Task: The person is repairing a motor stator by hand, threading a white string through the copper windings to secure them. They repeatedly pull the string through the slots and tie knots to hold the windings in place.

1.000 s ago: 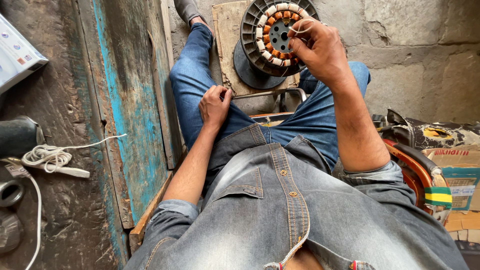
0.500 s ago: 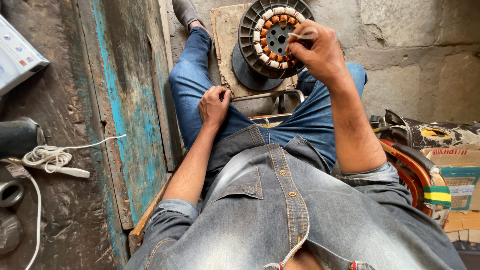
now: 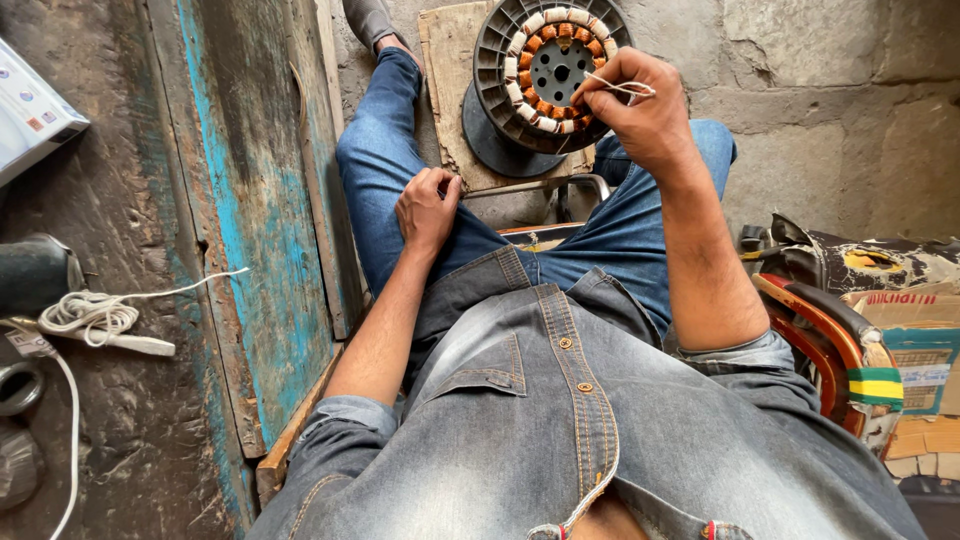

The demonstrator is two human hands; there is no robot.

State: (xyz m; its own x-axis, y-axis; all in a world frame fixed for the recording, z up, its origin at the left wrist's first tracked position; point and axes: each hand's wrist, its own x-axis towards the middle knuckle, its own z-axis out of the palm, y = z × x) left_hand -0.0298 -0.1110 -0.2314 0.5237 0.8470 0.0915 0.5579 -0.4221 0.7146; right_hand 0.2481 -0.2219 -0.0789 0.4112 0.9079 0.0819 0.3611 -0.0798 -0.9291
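A round grey fan motor stator (image 3: 548,68) with a ring of copper coils and white insulation lies on a worn wooden board (image 3: 450,90) on the floor ahead of my knees. My right hand (image 3: 640,110) hovers over its right edge, fingers pinched on thin white wire (image 3: 625,88) that runs to the coils. My left hand (image 3: 428,208) rests flat on my left thigh, holding nothing. I sit in blue jeans and a grey denim shirt.
A blue painted wooden plank (image 3: 250,220) runs along my left. A coiled white cord (image 3: 95,318) and dark round parts (image 3: 30,275) lie on the dirty floor at left. Cardboard boxes (image 3: 915,350) and a red curved frame (image 3: 820,340) stand at right. A rough stone wall (image 3: 840,120) is ahead.
My right hand has shifted slightly right along the stator's rim, still pinching the wire. The left hand has stayed on the thigh.
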